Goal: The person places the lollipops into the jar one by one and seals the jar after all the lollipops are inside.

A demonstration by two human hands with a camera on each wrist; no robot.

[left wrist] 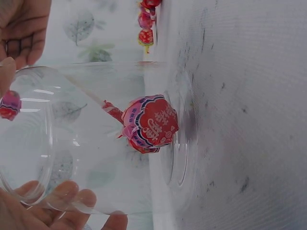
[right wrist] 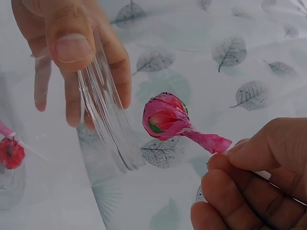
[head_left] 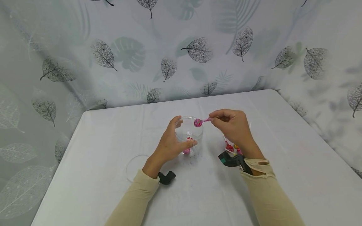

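My left hand point(head_left: 171, 144) grips a clear round jar point(head_left: 186, 128), fingers round its far side and thumb on the near side. Wrapped lollipops point(left wrist: 152, 122) in red and pink lie at the bottom of the jar, one stick leaning up along the wall. Between thumb and fingertips, my right hand point(head_left: 232, 125) pinches the stick end of a pink lollipop point(right wrist: 165, 116). In the head view its round head is at the right side of the jar's mouth; the right wrist view shows it just outside the rim.
Several more wrapped lollipops point(head_left: 229, 147) lie on the white table point(head_left: 99, 175) beneath the right wrist. A clear round lid point(head_left: 128, 168) lies flat by the left forearm. Leaf-patterned cloth point(head_left: 127, 78) hangs behind the table and at both sides.
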